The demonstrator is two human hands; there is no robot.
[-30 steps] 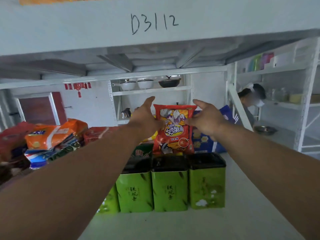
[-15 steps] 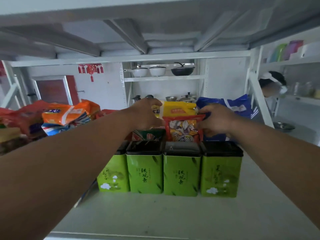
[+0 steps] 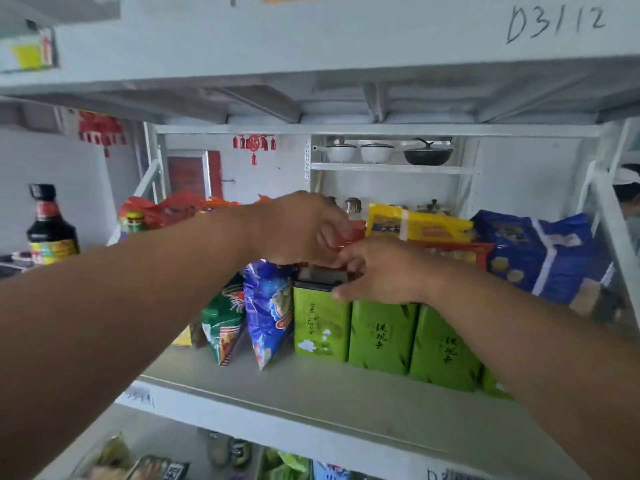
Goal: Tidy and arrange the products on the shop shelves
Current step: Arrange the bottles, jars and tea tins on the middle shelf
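A red snack packet (image 3: 453,251) lies flat behind a row of green tea tins (image 3: 381,337) on the white shelf (image 3: 311,400), under a yellow packet (image 3: 415,226). My left hand (image 3: 304,230) reaches over the row with curled fingers and pinches the packet's left end. My right hand (image 3: 384,273) lies over the same end above the leftmost tin (image 3: 320,327), its fingers on the packet and its thumb by the tin's black lid. Most of the packet is hidden by my hands.
A big blue biscuit bag (image 3: 540,254) lies right of the packets. A blue bag (image 3: 270,306) and a green bag (image 3: 221,317) lean left of the tins. A dark sauce bottle (image 3: 50,226) stands far left. A person (image 3: 627,195) stands at the right edge. More goods fill the shelf below.
The red packet went from upright between my hands to flat behind the tins. My hands came together at its left end. My view swung left and down.
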